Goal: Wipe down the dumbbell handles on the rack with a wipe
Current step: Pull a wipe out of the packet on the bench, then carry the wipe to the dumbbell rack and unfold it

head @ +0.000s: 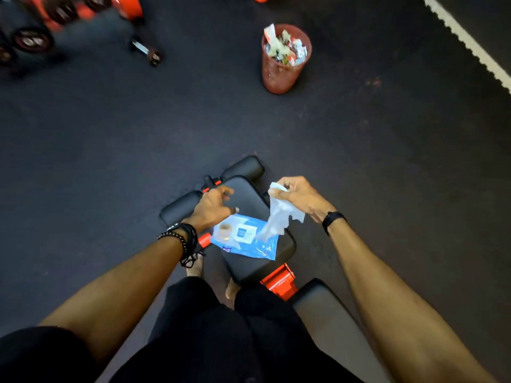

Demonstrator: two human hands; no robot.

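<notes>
One wipe (279, 214) pinched, right hand (297, 196); one pack (244, 241).

blue wipe packet (246, 240), label print too blurred to read

The right hand (300, 196) pinches a white wipe (279, 217) that hangs down to the blue wipe pack (244, 240) lying on the black bench pad (249, 200). The left hand (214, 207) hovers over the pack, fingers loosely curled. Far right stands a full red bin (282, 70); far left, a blurred dumbbell rack (41, 26).
</notes>
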